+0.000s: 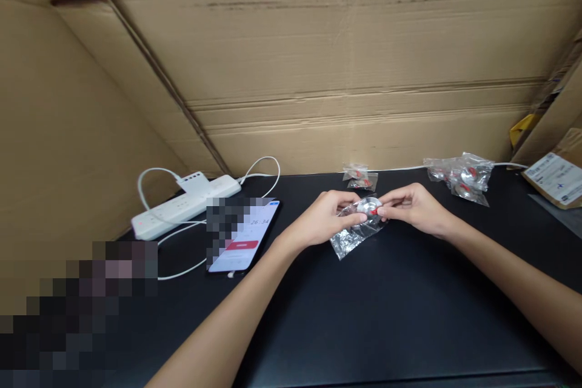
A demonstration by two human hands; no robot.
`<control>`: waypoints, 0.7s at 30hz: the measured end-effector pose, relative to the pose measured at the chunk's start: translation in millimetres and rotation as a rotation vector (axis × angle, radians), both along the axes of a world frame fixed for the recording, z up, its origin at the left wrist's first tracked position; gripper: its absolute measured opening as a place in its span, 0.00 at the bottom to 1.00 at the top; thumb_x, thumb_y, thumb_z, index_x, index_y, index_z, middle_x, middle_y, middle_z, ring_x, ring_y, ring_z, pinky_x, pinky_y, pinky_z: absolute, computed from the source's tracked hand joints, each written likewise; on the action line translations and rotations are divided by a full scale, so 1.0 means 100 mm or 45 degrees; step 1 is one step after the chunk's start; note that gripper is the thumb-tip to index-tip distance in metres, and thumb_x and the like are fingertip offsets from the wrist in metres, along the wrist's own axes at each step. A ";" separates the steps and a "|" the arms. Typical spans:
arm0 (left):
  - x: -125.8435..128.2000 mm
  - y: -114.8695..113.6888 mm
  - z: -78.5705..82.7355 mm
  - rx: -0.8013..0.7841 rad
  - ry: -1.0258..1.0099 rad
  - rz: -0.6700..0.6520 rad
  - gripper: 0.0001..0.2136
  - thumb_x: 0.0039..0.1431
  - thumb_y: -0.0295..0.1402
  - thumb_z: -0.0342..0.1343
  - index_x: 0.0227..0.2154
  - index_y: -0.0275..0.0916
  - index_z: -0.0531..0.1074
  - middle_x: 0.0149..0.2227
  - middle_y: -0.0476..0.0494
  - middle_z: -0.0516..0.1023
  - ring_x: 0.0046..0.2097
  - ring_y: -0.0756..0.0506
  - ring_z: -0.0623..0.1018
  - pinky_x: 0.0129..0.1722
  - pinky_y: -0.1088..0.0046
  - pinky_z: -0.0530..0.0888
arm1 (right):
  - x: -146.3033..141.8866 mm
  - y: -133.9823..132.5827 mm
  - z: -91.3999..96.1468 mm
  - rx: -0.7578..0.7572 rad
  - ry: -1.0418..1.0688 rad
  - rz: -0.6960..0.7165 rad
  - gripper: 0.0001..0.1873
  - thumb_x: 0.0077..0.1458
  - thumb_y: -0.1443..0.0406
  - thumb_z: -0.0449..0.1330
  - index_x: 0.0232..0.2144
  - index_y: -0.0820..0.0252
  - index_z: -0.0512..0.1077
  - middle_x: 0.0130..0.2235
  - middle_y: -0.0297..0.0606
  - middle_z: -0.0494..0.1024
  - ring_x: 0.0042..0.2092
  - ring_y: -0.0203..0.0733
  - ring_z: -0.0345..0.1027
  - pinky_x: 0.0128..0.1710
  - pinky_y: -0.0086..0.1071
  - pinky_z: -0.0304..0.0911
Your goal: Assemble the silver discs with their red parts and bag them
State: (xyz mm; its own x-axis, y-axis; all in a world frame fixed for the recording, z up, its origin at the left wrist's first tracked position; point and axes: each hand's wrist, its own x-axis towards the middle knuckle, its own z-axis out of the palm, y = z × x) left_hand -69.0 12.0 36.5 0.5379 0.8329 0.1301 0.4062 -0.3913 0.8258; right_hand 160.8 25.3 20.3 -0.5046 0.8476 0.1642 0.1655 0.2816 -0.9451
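My left hand [331,218] is closed on a small clear plastic bag [348,244], its thumb lying over the near side. A round, shiny silver disc [369,205] with a small red part [374,211] shows at the bag's upper end. Whether the disc sits fully inside the plastic I cannot tell. From the other side, my right hand [407,211] pinches the disc's right edge by the red part. Both hands are just above the black table, close together.
Similar bagged silver-and-red pieces lie at the back middle [362,182] and back right [468,179]. To the left are a lit phone [248,242] and a white power strip [191,206] with cables. Cardboard walls [345,60] enclose the table [364,321]; a labelled package [557,176] stands far right.
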 end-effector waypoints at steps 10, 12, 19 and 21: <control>0.09 0.00 -0.09 -0.217 -0.232 -0.071 0.14 0.54 0.37 0.63 0.43 0.38 0.76 0.39 0.40 0.80 0.40 0.44 0.79 0.43 0.65 0.74 | 0.01 -0.05 0.05 0.085 -0.178 0.110 0.09 0.52 0.61 0.65 0.34 0.58 0.81 0.27 0.36 0.80 0.26 0.35 0.71 0.29 0.30 0.70; 0.11 -0.01 -0.10 -0.205 -0.233 -0.072 0.14 0.53 0.35 0.63 0.43 0.38 0.76 0.40 0.40 0.80 0.42 0.43 0.79 0.45 0.64 0.73 | -0.01 -0.07 0.05 0.066 -0.179 0.083 0.09 0.52 0.62 0.65 0.35 0.59 0.80 0.26 0.35 0.80 0.26 0.35 0.70 0.28 0.30 0.69; 0.20 -0.04 -0.14 -0.171 -0.387 0.089 0.14 0.52 0.35 0.64 0.41 0.36 0.76 0.40 0.40 0.79 0.42 0.44 0.78 0.44 0.65 0.73 | -0.06 -0.09 0.12 0.028 -0.101 -0.194 0.12 0.47 0.62 0.68 0.34 0.62 0.75 0.24 0.36 0.79 0.25 0.37 0.72 0.27 0.30 0.67; 0.23 -0.05 -0.15 -0.198 -0.469 0.132 0.14 0.51 0.35 0.65 0.40 0.36 0.76 0.40 0.40 0.79 0.42 0.44 0.78 0.45 0.65 0.73 | -0.05 -0.09 0.14 0.019 -0.067 -0.213 0.13 0.46 0.60 0.69 0.33 0.62 0.76 0.23 0.36 0.79 0.25 0.37 0.71 0.28 0.31 0.68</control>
